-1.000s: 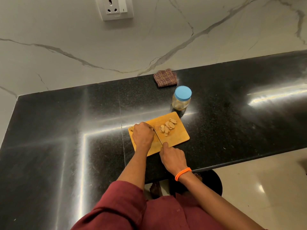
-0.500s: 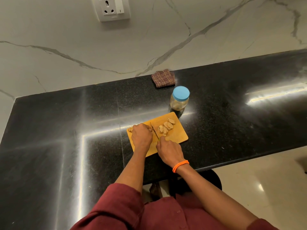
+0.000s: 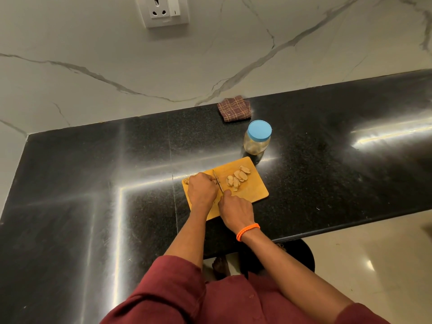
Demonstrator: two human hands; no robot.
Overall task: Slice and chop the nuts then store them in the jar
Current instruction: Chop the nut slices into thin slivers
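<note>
Nuts (image 3: pixel 238 178) — pale, flat slices, perhaps cashews — on board (image 3: pixel 254 195).

1. The left hand (image 3: pixel 202 192) covered whatever nut it held down.
2. The right hand (image 3: pixel 236 210) concealed the knife (image 3: pixel 218 181) handle.
3. The wall socket (image 3: pixel 163 11) was cut off at the far edge.

Dim, warm indoor light. The polished black speckled stone countertop (image 3: pixel 327 174) throws back bright white streaks of glare, crossing left of the rectangular wooden cutting board (image 3: pixel 254 195) and flaring at the counter's right end. Wide-angle distortion bends the counter's edges; detail stays soft throughout.
</note>
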